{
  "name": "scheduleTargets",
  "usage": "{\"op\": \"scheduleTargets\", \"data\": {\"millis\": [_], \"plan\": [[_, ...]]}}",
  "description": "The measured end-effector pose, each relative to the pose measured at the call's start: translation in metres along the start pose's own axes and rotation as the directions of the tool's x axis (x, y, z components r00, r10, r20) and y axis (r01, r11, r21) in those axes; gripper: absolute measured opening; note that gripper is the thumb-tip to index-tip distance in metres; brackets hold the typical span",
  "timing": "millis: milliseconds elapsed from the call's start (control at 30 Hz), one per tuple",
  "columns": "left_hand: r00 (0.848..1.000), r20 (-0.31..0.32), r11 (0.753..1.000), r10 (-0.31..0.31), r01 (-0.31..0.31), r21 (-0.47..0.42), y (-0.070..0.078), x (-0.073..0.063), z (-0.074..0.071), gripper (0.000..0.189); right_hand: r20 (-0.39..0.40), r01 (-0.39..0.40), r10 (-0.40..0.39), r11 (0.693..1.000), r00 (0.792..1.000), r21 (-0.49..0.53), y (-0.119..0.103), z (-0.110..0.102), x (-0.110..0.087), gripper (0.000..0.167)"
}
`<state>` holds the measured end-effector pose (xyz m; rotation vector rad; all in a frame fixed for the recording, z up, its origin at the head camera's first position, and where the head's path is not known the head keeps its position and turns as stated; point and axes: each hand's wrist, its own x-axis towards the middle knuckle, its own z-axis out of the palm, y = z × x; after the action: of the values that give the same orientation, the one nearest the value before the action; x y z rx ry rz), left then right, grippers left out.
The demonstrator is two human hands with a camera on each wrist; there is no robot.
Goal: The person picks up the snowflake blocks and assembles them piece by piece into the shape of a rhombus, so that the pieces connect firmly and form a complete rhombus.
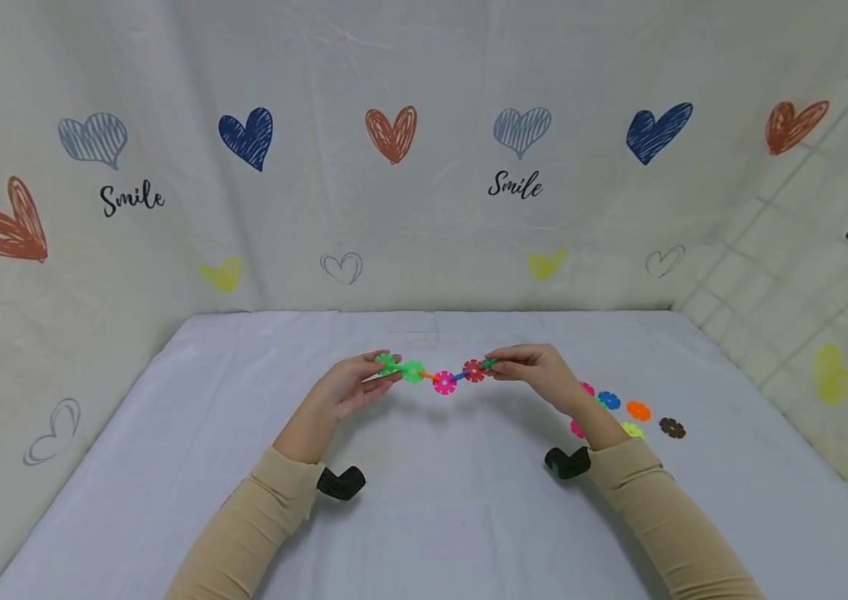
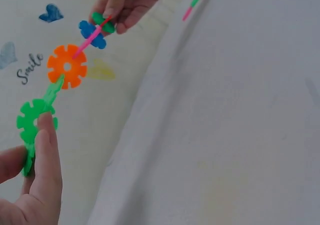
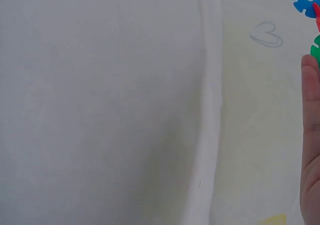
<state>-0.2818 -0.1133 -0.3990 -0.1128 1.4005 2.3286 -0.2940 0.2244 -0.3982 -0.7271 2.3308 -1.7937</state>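
Note:
A chain of slotted plastic snowflake discs stretches in the air between both hands, sagging slightly in the middle. My left hand [image 1: 345,387] pinches the green disc [image 1: 386,363] at its left end, thumb and fingers on either side. From there run another green disc [image 1: 413,372], an orange disc [image 2: 70,79], a pink disc [image 1: 444,388], a blue disc [image 2: 86,29] and a red disc [image 1: 473,371], linked slot to slot. At the right end, my right hand [image 1: 538,372] pinches a dark green disc [image 1: 489,364] that its fingertips partly cover.
Loose discs lie on the white-covered table [image 1: 439,517] beside and behind the right forearm, among them a blue disc [image 1: 609,401], an orange disc [image 1: 639,411], a yellow disc [image 1: 632,430] and a brown disc [image 1: 672,428]. A curtain [image 1: 439,217] with hearts hangs behind the table.

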Motion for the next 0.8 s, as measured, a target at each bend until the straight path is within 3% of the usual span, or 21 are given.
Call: {"op": "scheduleTargets", "data": {"millis": [200,467,667,800], "plan": [[1.0,-0.006,0.999,-0.004,0.004,-0.033,-0.007,-0.001,0.001,0.053,0.003,-0.031,0.031,0.997,1.0,-0.067,-0.001,-0.002,-0.002,0.029],[0.997,-0.082,0.997,-0.009,0.003,-0.078,-0.011,-0.001,0.003,0.018,0.018,-0.076,0.08,0.984,0.997,-0.159,-0.004,-0.015,-0.009,0.03],[0.994,-0.105,0.999,-0.007,0.002,-0.054,-0.013,-0.002,0.002,0.031,-0.015,-0.131,0.131,0.966,0.991,-0.223,-0.003,-0.038,-0.016,0.032],[0.992,-0.123,1.0,0.001,-0.002,-0.009,-0.014,-0.002,-0.001,0.04,-0.023,-0.177,0.179,0.936,0.984,-0.304,0.0,-0.059,-0.023,0.037]]}}
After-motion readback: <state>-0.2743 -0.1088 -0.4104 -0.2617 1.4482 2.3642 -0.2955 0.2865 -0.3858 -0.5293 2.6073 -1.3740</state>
